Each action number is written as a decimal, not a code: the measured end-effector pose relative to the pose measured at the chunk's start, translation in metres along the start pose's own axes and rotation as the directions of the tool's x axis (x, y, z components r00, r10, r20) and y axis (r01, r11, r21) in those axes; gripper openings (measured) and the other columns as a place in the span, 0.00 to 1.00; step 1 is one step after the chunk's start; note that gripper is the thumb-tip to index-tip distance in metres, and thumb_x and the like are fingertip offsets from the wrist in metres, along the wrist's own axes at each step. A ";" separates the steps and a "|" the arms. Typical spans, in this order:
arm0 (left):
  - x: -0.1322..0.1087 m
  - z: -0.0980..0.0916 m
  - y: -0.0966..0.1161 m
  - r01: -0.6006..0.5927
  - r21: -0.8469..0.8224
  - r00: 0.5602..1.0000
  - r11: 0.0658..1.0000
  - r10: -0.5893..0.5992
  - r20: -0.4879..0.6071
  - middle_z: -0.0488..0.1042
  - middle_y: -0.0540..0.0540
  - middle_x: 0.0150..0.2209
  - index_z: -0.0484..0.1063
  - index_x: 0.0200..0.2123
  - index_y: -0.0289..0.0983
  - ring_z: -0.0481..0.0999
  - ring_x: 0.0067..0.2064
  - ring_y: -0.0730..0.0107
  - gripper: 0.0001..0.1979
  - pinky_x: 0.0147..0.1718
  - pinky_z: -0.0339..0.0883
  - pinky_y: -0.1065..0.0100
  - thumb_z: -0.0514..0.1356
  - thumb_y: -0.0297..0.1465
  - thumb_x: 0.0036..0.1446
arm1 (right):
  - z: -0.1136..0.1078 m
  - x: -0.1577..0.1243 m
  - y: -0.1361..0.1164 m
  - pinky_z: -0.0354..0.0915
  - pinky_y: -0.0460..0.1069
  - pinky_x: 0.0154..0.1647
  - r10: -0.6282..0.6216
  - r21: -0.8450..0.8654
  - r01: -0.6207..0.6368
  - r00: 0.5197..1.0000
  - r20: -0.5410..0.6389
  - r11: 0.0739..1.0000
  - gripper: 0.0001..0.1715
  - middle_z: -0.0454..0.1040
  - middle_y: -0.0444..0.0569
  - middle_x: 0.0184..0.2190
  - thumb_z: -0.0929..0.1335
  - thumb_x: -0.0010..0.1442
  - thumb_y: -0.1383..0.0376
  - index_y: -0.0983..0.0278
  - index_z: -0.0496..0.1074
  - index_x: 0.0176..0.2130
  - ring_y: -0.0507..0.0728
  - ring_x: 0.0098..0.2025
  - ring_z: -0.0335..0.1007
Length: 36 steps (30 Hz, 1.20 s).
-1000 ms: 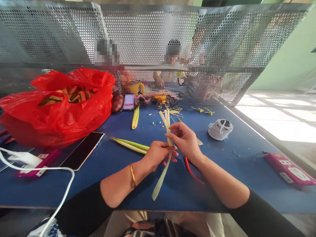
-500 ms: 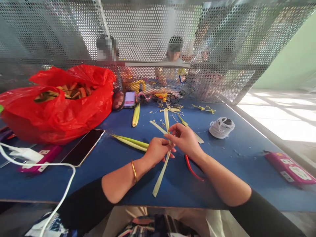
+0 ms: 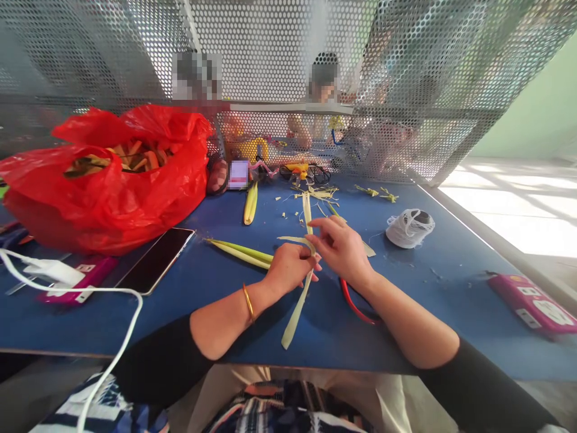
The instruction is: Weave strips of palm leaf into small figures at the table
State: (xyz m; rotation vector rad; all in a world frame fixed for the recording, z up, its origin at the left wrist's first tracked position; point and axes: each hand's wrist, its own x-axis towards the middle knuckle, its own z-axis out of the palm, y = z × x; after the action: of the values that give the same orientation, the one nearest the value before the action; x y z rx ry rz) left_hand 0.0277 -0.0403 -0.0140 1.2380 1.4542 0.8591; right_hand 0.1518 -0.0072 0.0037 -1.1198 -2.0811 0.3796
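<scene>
My left hand, with a gold bangle at the wrist, pinches crossed pale green leaf strips at their crossing. One long leaf strip hangs down toward me below the fingers, and its upper part points away. A shorter strip end sticks out to the left. My right hand has its thumb and forefinger closed at the strips, just above the left fingers; the exact contact is partly hidden. Beside the left hand lies a split green leaf stalk. A red curved handle shows under the right forearm.
A red plastic bag stands left, by a phone and a white cable. Another leaf bundle, leaf scraps, a white thread spool and a magenta case lie around. People sit behind the perforated metal screen.
The short strip end on the left has swung from slanting upward to nearly level. My right thumb and forefinger have shifted slightly at the strips. The whole view has tilted a little.
</scene>
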 end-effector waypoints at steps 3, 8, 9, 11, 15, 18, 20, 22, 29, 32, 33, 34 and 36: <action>-0.001 -0.001 -0.002 -0.044 0.085 0.999 0.995 0.045 -0.016 0.77 0.45 0.23 0.76 0.22 0.35 0.77 0.23 0.68 0.10 0.15 0.60 0.74 0.58 0.26 0.53 | -0.001 0.001 0.002 0.55 0.47 0.26 0.065 -0.116 -0.052 0.992 0.109 0.992 0.14 0.69 0.45 0.25 0.68 0.57 0.56 0.61 0.76 0.38 0.52 0.26 0.63; -0.001 -0.001 -0.008 -0.108 0.120 0.994 0.987 0.111 -0.021 0.76 0.47 0.21 0.76 0.21 0.36 0.76 0.23 0.68 0.09 0.18 0.62 0.74 0.60 0.27 0.51 | 0.003 0.007 0.013 0.54 0.46 0.23 0.254 0.108 -0.322 0.879 0.403 0.941 0.17 0.70 0.43 0.18 0.67 0.55 0.53 0.62 0.74 0.25 0.52 0.22 0.63; -0.001 -0.001 -0.007 -0.104 0.106 0.994 0.989 0.107 -0.018 0.77 0.46 0.22 0.76 0.22 0.36 0.76 0.23 0.68 0.08 0.18 0.61 0.74 0.60 0.27 0.51 | 0.004 0.007 0.016 0.55 0.46 0.23 0.250 0.190 -0.363 0.861 0.442 0.912 0.17 0.70 0.43 0.18 0.68 0.54 0.53 0.63 0.72 0.24 0.51 0.22 0.62; -0.001 -0.001 -0.005 -0.052 0.034 0.999 0.998 0.053 -0.009 0.78 0.45 0.24 0.75 0.22 0.35 0.76 0.23 0.69 0.07 0.16 0.58 0.75 0.61 0.26 0.50 | 0.006 0.008 0.018 0.55 0.46 0.23 0.238 0.324 -0.419 0.848 0.474 0.848 0.15 0.68 0.41 0.17 0.69 0.51 0.54 0.63 0.69 0.23 0.50 0.20 0.61; 0.000 -0.006 0.002 0.168 -0.303 0.978 0.938 -0.121 0.168 0.80 0.41 0.31 0.75 0.25 0.33 0.78 0.27 0.69 0.02 0.13 0.49 0.77 0.62 0.24 0.46 | 0.007 0.008 0.015 0.53 0.45 0.20 0.270 0.446 -0.403 0.903 0.334 0.799 0.14 0.64 0.39 0.16 0.69 0.49 0.56 0.62 0.64 0.24 0.48 0.18 0.57; 0.004 -0.013 0.005 0.289 -0.525 0.929 0.800 -0.102 0.355 0.80 0.40 0.32 0.76 0.30 0.32 0.79 0.31 0.69 0.06 0.13 0.49 0.79 0.59 0.23 0.47 | 0.003 0.006 0.010 0.54 0.45 0.22 0.200 0.403 -0.219 0.976 0.089 0.889 0.12 0.62 0.38 0.18 0.67 0.53 0.58 0.62 0.63 0.25 0.49 0.20 0.56; 0.006 -0.018 0.006 0.359 -0.613 0.906 0.704 -0.105 0.410 0.78 0.41 0.28 0.74 0.28 0.32 0.78 0.29 0.71 0.08 0.15 0.56 0.78 0.55 0.24 0.50 | -0.001 0.004 0.007 0.54 0.46 0.25 0.000 0.240 0.001 1.000 -0.004 0.971 0.12 0.62 0.40 0.19 0.66 0.56 0.61 0.62 0.63 0.24 0.49 0.22 0.57; 0.009 -0.019 0.004 0.376 -0.675 0.909 0.635 -0.111 0.402 0.75 0.45 0.22 0.72 0.25 0.33 0.73 0.23 0.74 0.09 0.18 0.63 0.76 0.53 0.25 0.53 | -0.004 0.001 0.003 0.56 0.48 0.29 -0.294 0.057 0.291 0.954 0.053 0.955 0.12 0.66 0.43 0.22 0.66 0.59 0.62 0.62 0.67 0.25 0.51 0.25 0.60; 0.010 -0.018 0.005 0.208 -0.604 0.978 0.769 -0.156 0.138 0.73 0.49 0.21 0.72 0.23 0.34 0.74 0.26 0.74 0.07 0.22 0.64 0.76 0.60 0.22 0.52 | -0.011 -0.001 -0.004 0.62 0.51 0.40 -0.446 0.035 0.445 0.891 0.082 0.895 0.09 0.75 0.49 0.32 0.66 0.61 0.59 0.62 0.72 0.36 0.55 0.36 0.68; 0.009 -0.022 0.010 0.119 -0.631 0.992 0.767 -0.125 0.035 0.79 0.44 0.30 0.76 0.31 0.33 0.77 0.30 0.71 0.03 0.19 0.62 0.76 0.61 0.23 0.53 | -0.010 0.001 -0.001 0.63 0.49 0.33 0.079 0.106 -0.080 0.997 0.017 0.991 0.15 0.73 0.46 0.28 0.68 0.57 0.53 0.62 0.68 0.35 0.54 0.30 0.67; 0.009 -0.023 0.011 0.091 -0.633 0.993 0.768 -0.116 0.003 0.79 0.43 0.32 0.76 0.32 0.32 0.78 0.30 0.71 0.04 0.17 0.60 0.76 0.61 0.24 0.53 | -0.008 0.001 -0.001 0.62 0.48 0.31 0.225 0.163 -0.238 0.970 0.095 0.957 0.16 0.73 0.45 0.26 0.68 0.56 0.52 0.62 0.67 0.34 0.53 0.28 0.67; 0.009 -0.024 0.012 0.073 -0.635 0.994 0.769 -0.110 -0.018 0.80 0.42 0.33 0.76 0.32 0.32 0.78 0.29 0.71 0.04 0.15 0.58 0.77 0.60 0.24 0.54 | -0.005 0.002 0.000 0.62 0.48 0.29 0.316 0.226 -0.362 0.924 0.216 0.904 0.16 0.73 0.44 0.25 0.69 0.55 0.52 0.62 0.66 0.34 0.53 0.27 0.68; 0.010 -0.026 0.013 0.051 -0.634 0.995 0.771 -0.097 -0.038 0.80 0.41 0.34 0.77 0.33 0.32 0.78 0.29 0.71 0.05 0.14 0.58 0.77 0.61 0.25 0.54 | 0.001 0.001 -0.001 0.63 0.47 0.29 0.350 0.331 -0.523 0.816 0.460 0.785 0.13 0.73 0.43 0.25 0.69 0.54 0.57 0.62 0.65 0.33 0.52 0.26 0.70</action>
State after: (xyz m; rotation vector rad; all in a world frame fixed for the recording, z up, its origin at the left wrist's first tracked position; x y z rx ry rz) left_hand 0.0057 -0.0257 0.0020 0.6346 1.1045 1.2199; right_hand 0.1506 -0.0067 0.0041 -1.3157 -1.8601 1.3350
